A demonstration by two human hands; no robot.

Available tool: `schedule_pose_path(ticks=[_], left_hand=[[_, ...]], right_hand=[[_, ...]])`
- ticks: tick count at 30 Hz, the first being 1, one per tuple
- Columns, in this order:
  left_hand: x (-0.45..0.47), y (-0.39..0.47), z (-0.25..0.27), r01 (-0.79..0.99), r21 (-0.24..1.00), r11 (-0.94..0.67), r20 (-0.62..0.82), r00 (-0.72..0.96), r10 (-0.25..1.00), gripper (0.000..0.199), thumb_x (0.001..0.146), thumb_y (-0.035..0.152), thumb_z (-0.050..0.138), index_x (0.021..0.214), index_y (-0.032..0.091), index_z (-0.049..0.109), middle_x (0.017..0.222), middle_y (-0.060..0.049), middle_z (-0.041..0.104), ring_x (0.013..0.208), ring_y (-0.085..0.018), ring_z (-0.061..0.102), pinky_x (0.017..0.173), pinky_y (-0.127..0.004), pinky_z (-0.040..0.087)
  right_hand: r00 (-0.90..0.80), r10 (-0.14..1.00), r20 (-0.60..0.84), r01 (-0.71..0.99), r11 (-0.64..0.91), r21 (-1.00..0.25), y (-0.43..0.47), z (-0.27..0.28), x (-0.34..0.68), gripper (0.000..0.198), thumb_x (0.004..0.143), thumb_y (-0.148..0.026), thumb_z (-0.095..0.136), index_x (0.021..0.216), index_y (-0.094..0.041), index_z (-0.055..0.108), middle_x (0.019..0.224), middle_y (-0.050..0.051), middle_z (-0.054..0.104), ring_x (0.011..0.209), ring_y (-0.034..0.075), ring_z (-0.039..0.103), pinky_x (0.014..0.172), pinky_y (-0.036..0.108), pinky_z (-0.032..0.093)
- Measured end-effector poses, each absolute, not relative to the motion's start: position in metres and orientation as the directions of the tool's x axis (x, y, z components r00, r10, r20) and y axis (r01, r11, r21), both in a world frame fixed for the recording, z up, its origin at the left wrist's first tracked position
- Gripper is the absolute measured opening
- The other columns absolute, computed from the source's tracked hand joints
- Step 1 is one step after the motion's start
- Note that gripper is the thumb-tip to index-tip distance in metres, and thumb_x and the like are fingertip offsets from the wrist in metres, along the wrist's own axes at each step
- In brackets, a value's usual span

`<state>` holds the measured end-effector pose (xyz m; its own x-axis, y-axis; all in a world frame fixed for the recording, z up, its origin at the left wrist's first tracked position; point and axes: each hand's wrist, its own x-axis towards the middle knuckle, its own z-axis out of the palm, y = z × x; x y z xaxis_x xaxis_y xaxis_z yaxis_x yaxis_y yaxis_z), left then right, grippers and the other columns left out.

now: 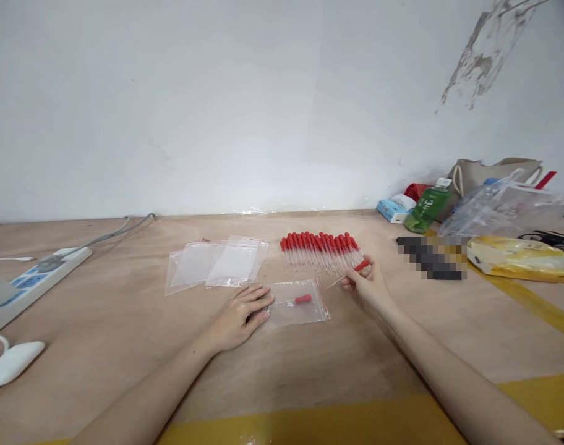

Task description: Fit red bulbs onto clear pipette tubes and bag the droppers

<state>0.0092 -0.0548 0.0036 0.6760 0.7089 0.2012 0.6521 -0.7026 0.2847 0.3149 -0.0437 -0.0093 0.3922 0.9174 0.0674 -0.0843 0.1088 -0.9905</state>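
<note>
A clear zip bag [286, 314] lies flat on the table with one red-bulbed dropper [303, 299] inside it. My left hand [245, 315] rests on the bag's left end, fingers stretched out and holding nothing. Pinched in my right hand [366, 283] is another dropper [362, 266], its thin clear tip pointing left toward the bag's right-hand edge, apart from it. Just behind, a row of several droppers [321, 244] lies side by side, red bulbs toward the wall. Several flat zip bags [233, 262] are spread in overlapping piles behind my left hand.
At the left lies a white power strip [41, 278] with cables and a white plug [15, 364]. A green bottle [428, 207], a blue box [394, 209], plastic bags [504, 207] and a yellow packet [518, 259] stand at the right. Yellow tape [310, 423] crosses the front.
</note>
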Motion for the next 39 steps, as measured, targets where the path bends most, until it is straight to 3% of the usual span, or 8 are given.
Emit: schedule_pose_path(ticks=[7, 12, 19, 23, 27, 30, 35, 39], left_hand=[[0.009, -0.056, 0.005, 0.660, 0.274, -0.700, 0.196, 0.674, 0.712, 0.039, 0.090, 0.038, 0.037, 0.126, 0.028, 0.044, 0.136, -0.002, 0.039, 0.126, -0.019, 0.033, 0.105, -0.043, 0.027], [0.009, -0.055, 0.003, 0.654, 0.298, -0.695, 0.203, 0.668, 0.716, 0.038, 0.089, 0.038, 0.038, 0.125, 0.029, 0.045, 0.135, -0.002, 0.041, 0.126, -0.020, 0.034, 0.105, -0.044, 0.027], [0.009, -0.056, 0.004, 0.665, 0.286, -0.690, 0.188, 0.667, 0.721, 0.040, 0.089, 0.039, 0.037, 0.127, 0.028, 0.042, 0.136, -0.001, 0.040, 0.126, -0.020, 0.033, 0.106, -0.043, 0.026], [0.010, -0.057, 0.007, 0.671, 0.301, -0.677, 0.206, 0.648, 0.733, 0.051, 0.089, 0.039, 0.039, 0.136, 0.025, 0.025, 0.137, -0.003, 0.038, 0.125, -0.019, 0.035, 0.105, -0.040, 0.028], [0.012, -0.058, 0.007, 0.667, 0.306, -0.679, 0.218, 0.646, 0.732, 0.053, 0.089, 0.038, 0.039, 0.137, 0.025, 0.023, 0.138, -0.003, 0.037, 0.125, -0.019, 0.035, 0.105, -0.039, 0.029], [0.013, -0.058, 0.006, 0.667, 0.303, -0.680, 0.220, 0.645, 0.731, 0.053, 0.089, 0.038, 0.039, 0.137, 0.025, 0.023, 0.137, -0.003, 0.038, 0.125, -0.019, 0.034, 0.105, -0.040, 0.028], [0.013, -0.058, 0.006, 0.666, 0.303, -0.682, 0.222, 0.646, 0.730, 0.052, 0.089, 0.040, 0.038, 0.137, 0.026, 0.023, 0.135, -0.002, 0.040, 0.125, -0.020, 0.035, 0.105, -0.041, 0.028], [0.013, -0.057, 0.007, 0.662, 0.306, -0.685, 0.223, 0.649, 0.727, 0.052, 0.089, 0.039, 0.038, 0.137, 0.026, 0.024, 0.135, -0.003, 0.040, 0.125, -0.019, 0.035, 0.105, -0.040, 0.028]], right_hand=[[0.313, 0.948, 0.052, -0.224, 0.127, -0.966, -0.043, -0.014, 0.292, 0.060, 0.055, -0.041, 0.070, 0.095, -0.025, 0.029, 0.061, -0.010, 0.054, 0.050, 0.013, 0.061, 0.052, 0.028, 0.053], [0.182, 0.982, 0.041, -0.251, 0.086, -0.964, -0.054, -0.012, 0.286, 0.058, 0.057, -0.047, 0.069, 0.094, -0.024, 0.031, 0.059, -0.009, 0.054, 0.052, 0.014, 0.062, 0.052, 0.028, 0.051], [0.134, 0.990, 0.034, -0.265, 0.069, -0.962, -0.055, -0.019, 0.290, 0.052, 0.061, -0.048, 0.066, 0.093, -0.024, 0.034, 0.064, -0.006, 0.057, 0.058, 0.015, 0.063, 0.061, 0.032, 0.051], [0.039, 0.985, 0.165, 0.060, 0.163, -0.985, -0.057, -0.023, 0.291, 0.036, 0.067, -0.046, 0.061, 0.088, -0.020, 0.050, 0.071, 0.000, 0.059, 0.062, 0.014, 0.059, 0.062, 0.030, 0.049], [-0.099, 0.940, 0.326, 0.443, 0.335, -0.832, -0.058, -0.022, 0.290, 0.021, 0.070, -0.032, 0.060, 0.085, -0.018, 0.063, 0.080, 0.005, 0.061, 0.071, 0.016, 0.057, 0.065, 0.031, 0.047], [-0.149, 0.900, 0.409, 0.548, 0.419, -0.724, -0.054, -0.023, 0.289, 0.019, 0.069, -0.023, 0.060, 0.088, -0.020, 0.065, 0.086, 0.005, 0.063, 0.083, 0.019, 0.057, 0.078, 0.037, 0.044], [-0.165, 0.926, 0.339, 0.336, 0.376, -0.864, -0.051, -0.027, 0.285, 0.033, 0.074, -0.020, 0.054, 0.107, -0.019, 0.056, 0.097, 0.007, 0.065, 0.089, 0.019, 0.060, 0.081, 0.038, 0.047], [-0.291, 0.918, 0.269, 0.177, 0.328, -0.928, -0.056, -0.021, 0.281, 0.035, 0.073, -0.024, 0.056, 0.108, -0.019, 0.053, 0.101, 0.007, 0.065, 0.095, 0.019, 0.060, 0.080, 0.034, 0.049]])
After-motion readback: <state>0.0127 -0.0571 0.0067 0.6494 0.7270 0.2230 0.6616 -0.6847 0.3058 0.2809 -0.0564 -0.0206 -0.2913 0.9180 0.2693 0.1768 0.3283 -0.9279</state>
